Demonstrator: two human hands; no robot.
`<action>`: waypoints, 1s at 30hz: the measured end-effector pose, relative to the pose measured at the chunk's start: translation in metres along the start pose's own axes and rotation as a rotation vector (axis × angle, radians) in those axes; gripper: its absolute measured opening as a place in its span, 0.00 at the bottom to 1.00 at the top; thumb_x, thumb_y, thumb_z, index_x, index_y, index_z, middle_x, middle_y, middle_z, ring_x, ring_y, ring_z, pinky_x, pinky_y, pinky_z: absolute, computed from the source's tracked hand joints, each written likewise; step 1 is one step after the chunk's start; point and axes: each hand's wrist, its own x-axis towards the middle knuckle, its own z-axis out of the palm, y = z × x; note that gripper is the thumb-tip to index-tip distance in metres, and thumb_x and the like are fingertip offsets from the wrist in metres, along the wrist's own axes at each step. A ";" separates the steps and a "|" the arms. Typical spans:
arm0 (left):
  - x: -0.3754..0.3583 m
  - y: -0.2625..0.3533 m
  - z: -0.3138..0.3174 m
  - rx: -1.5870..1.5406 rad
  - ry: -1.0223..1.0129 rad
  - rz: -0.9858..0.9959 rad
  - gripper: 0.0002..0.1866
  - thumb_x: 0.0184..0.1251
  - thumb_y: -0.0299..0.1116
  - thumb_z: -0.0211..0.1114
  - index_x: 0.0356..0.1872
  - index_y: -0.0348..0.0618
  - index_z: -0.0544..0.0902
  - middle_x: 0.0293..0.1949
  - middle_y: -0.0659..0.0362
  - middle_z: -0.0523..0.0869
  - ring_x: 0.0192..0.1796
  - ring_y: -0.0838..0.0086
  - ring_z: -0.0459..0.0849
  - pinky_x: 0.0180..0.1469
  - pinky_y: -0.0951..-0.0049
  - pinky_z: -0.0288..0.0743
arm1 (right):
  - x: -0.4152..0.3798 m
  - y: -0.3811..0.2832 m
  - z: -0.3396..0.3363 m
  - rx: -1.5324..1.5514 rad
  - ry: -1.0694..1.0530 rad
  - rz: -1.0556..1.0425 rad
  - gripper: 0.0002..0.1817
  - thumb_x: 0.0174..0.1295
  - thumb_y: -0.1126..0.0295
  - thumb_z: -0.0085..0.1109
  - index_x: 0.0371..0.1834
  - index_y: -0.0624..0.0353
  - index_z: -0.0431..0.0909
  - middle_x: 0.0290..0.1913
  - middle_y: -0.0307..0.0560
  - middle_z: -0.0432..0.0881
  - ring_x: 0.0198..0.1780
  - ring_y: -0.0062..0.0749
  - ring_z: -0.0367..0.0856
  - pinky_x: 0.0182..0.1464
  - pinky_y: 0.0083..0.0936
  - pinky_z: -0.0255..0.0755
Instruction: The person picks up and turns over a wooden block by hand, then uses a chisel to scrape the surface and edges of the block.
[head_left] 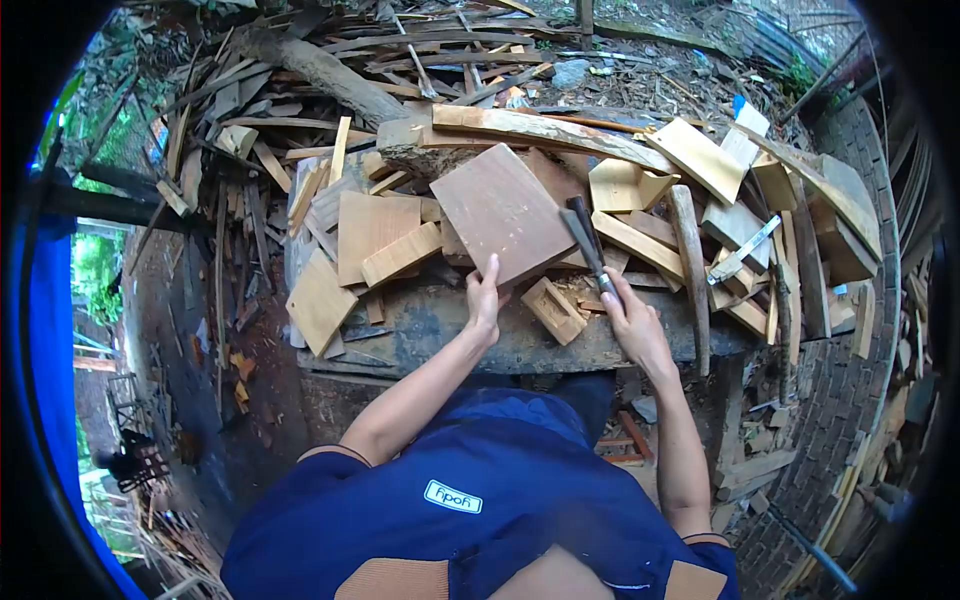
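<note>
A flat, square reddish-brown wooden board (505, 215) is tilted over the bench, its lower edge gripped by my left hand (484, 305). The thumb lies on its face and the other fingers are behind it, mostly hidden. My right hand (636, 325) is wrapped around the handle of a chisel (583, 240), whose long grey blade points up and away, close to the board's right edge. Alongside that blade shows a dark, narrow bar (588, 215). Between my hands, a small hollowed wooden block (555, 310) rests on the bench with shavings near it.
The worn wooden bench (420, 320) carries pale offcuts, among them a square piece (375, 235) at left and a thick block (700, 160) at right. Curved sticks (690, 270) lean over its front edge. Behind lies a heap of scrap wood (330, 80).
</note>
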 end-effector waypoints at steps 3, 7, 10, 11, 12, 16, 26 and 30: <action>0.006 0.022 -0.020 0.234 0.053 0.142 0.39 0.71 0.65 0.55 0.65 0.38 0.64 0.57 0.51 0.77 0.52 0.64 0.80 0.51 0.58 0.77 | -0.013 -0.008 0.006 0.051 -0.113 0.080 0.27 0.74 0.50 0.45 0.75 0.36 0.64 0.45 0.70 0.84 0.51 0.67 0.82 0.55 0.50 0.74; 0.008 0.061 -0.055 0.621 -0.069 0.087 0.36 0.72 0.64 0.53 0.53 0.33 0.73 0.46 0.48 0.82 0.33 0.62 0.83 0.39 0.60 0.80 | -0.024 -0.005 0.050 0.207 0.024 -0.047 0.28 0.74 0.52 0.45 0.76 0.35 0.61 0.48 0.69 0.83 0.51 0.69 0.81 0.54 0.54 0.73; -0.002 0.102 -0.052 1.272 -0.054 0.203 0.32 0.73 0.61 0.53 0.50 0.35 0.78 0.45 0.47 0.84 0.35 0.56 0.84 0.39 0.55 0.79 | -0.023 -0.011 0.056 0.191 0.021 0.012 0.27 0.74 0.54 0.46 0.76 0.37 0.61 0.50 0.68 0.83 0.49 0.67 0.82 0.50 0.55 0.75; -0.003 0.115 -0.045 1.646 0.019 0.364 0.29 0.73 0.58 0.55 0.50 0.37 0.80 0.45 0.47 0.84 0.40 0.54 0.85 0.42 0.54 0.79 | -0.024 -0.011 0.058 0.139 0.068 -0.018 0.27 0.74 0.54 0.46 0.76 0.37 0.61 0.44 0.68 0.84 0.45 0.66 0.83 0.47 0.55 0.77; 0.006 0.120 -0.042 1.622 0.100 0.510 0.25 0.73 0.55 0.56 0.52 0.42 0.81 0.49 0.48 0.83 0.47 0.54 0.83 0.45 0.55 0.78 | -0.026 -0.012 0.056 0.106 0.053 -0.005 0.28 0.74 0.54 0.47 0.76 0.36 0.61 0.40 0.67 0.84 0.42 0.65 0.84 0.45 0.54 0.77; 0.065 0.126 -0.006 1.396 0.201 0.914 0.25 0.73 0.51 0.57 0.65 0.51 0.75 0.66 0.50 0.73 0.71 0.55 0.67 0.68 0.50 0.62 | -0.033 -0.010 0.050 0.042 0.083 -0.049 0.28 0.73 0.55 0.49 0.76 0.36 0.61 0.31 0.63 0.85 0.35 0.62 0.85 0.39 0.53 0.79; 0.130 0.115 0.034 1.529 0.284 0.738 0.30 0.78 0.56 0.45 0.74 0.55 0.65 0.72 0.54 0.67 0.76 0.58 0.57 0.72 0.32 0.43 | -0.014 -0.011 0.043 0.002 0.093 -0.101 0.29 0.72 0.56 0.51 0.76 0.33 0.60 0.27 0.60 0.84 0.30 0.60 0.84 0.33 0.52 0.79; 0.128 0.113 0.034 1.536 0.279 0.739 0.30 0.78 0.55 0.45 0.73 0.53 0.65 0.72 0.52 0.67 0.76 0.57 0.57 0.72 0.30 0.43 | -0.016 -0.010 0.051 -0.011 0.103 -0.096 0.29 0.72 0.56 0.52 0.76 0.33 0.61 0.27 0.60 0.84 0.30 0.60 0.84 0.32 0.52 0.78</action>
